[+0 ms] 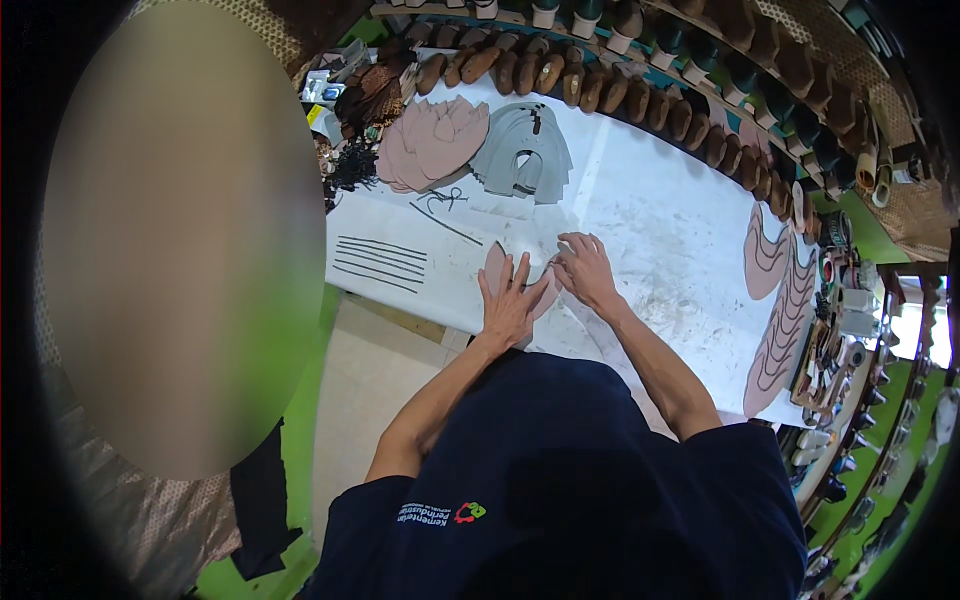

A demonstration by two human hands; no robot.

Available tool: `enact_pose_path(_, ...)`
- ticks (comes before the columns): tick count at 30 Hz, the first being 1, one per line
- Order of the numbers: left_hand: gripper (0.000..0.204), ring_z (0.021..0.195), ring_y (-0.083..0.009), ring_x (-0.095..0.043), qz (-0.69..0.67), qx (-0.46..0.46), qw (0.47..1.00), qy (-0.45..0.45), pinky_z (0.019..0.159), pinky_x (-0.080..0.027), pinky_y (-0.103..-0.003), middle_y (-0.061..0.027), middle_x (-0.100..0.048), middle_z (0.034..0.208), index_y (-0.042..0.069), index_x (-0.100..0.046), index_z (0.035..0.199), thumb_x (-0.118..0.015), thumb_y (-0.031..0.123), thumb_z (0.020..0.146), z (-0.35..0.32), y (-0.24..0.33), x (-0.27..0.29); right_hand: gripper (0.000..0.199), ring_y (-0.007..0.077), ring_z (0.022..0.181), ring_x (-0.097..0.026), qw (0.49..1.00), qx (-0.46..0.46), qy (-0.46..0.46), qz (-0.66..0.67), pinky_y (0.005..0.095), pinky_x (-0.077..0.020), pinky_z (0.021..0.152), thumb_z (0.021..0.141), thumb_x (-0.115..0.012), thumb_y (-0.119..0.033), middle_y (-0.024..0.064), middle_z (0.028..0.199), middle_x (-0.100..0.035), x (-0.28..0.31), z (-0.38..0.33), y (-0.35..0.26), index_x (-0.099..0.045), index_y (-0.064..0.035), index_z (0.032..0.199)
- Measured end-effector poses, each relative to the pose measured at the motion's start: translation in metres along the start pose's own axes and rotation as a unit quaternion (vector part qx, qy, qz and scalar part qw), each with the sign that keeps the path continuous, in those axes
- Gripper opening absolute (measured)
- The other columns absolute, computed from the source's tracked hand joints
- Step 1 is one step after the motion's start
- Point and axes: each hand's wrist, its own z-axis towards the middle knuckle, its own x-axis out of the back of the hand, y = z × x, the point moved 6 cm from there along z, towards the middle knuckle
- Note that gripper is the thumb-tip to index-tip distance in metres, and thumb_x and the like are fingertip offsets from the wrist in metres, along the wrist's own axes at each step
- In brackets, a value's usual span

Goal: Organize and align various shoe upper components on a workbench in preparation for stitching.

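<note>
A pink curved shoe-upper piece [496,261] lies on the white table near its front edge. My left hand [510,303] rests flat on it, fingers spread, covering its middle. Along the inner curve runs a thin dark line that leads to my right hand [588,272]. The fingers of that hand are bent and pinched together at the piece's right side, seemingly on a thin dark strip; the fingertips partly hide it. Several similar dark strips [380,262] lie in parallel to the left, and a single loose strip [445,220] lies slantwise beyond my left hand.
Stacks of pink pieces [430,145] and grey U-shaped pieces [520,150] lie at the back left. Pink curved pieces with dark lines [783,335] overlap along the right side. Wooden shoe lasts [548,75] line the back edge. Tools and jars [830,350] crowd the right end.
</note>
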Motion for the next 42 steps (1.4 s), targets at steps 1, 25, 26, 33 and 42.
enact_pose_path(1,0.079,0.163,-0.0414,-0.008,0.0,-0.001,1.0,0.001,0.114,-0.009,-0.085,-0.0118,-0.009,0.179,0.036,-0.05,0.156,-0.073,0.019,0.082,0.001,0.001,0.0,0.016,0.0317,0.132,-0.054,1.0,0.013,-0.009,0.004,0.0522,-0.0379,0.116,0.088,-0.073,-0.02,0.0128,0.134,-0.062,0.0,0.001,0.0,-0.073,-0.0058,0.096)
enact_pose_path(25,0.09,0.161,-0.0477,-0.005,-0.051,0.03,0.997,-0.046,0.111,-0.01,-0.088,-0.0136,-0.002,0.179,0.039,-0.046,0.159,-0.074,0.014,0.078,0.011,-0.003,-0.007,0.016,0.0284,0.134,-0.052,0.998,-0.012,-0.055,0.003,0.0533,-0.0339,0.119,0.092,-0.073,-0.021,0.0094,0.136,-0.063,-0.004,0.008,0.013,-0.078,-0.0092,0.1)
enact_pose_path(26,0.086,0.162,-0.0466,-0.005,-0.062,0.038,0.996,-0.042,0.112,-0.008,-0.087,-0.0132,-0.004,0.179,0.039,-0.05,0.156,-0.074,0.013,0.077,0.012,-0.003,-0.005,0.016,0.0284,0.134,-0.052,0.998,-0.013,-0.056,0.003,0.0533,-0.0339,0.119,0.092,-0.073,-0.021,0.0094,0.136,-0.063,-0.004,0.008,0.013,-0.078,-0.0092,0.1)
enact_pose_path(33,0.089,0.161,-0.049,-0.004,-0.063,0.04,0.996,-0.049,0.109,-0.011,-0.089,-0.014,-0.002,0.179,0.039,-0.048,0.158,-0.074,0.014,0.077,0.014,-0.005,-0.007,0.014,0.029,0.133,-0.053,0.999,-0.01,-0.044,0.01,0.0537,-0.0344,0.118,0.09,-0.073,-0.021,0.0094,0.132,-0.065,-0.007,0.012,0.013,-0.078,-0.0084,0.095)
enact_pose_path(42,0.093,0.161,-0.0486,-0.004,-0.051,0.026,0.998,-0.04,0.109,-0.012,-0.089,-0.0141,-0.003,0.179,0.041,-0.045,0.159,-0.075,0.014,0.075,0.015,-0.005,-0.009,0.014,0.0302,0.134,-0.052,0.998,-0.013,-0.058,0.007,0.0528,-0.0343,0.118,0.092,-0.073,-0.022,0.01,0.134,-0.063,-0.007,0.013,0.015,-0.077,-0.0091,0.095)
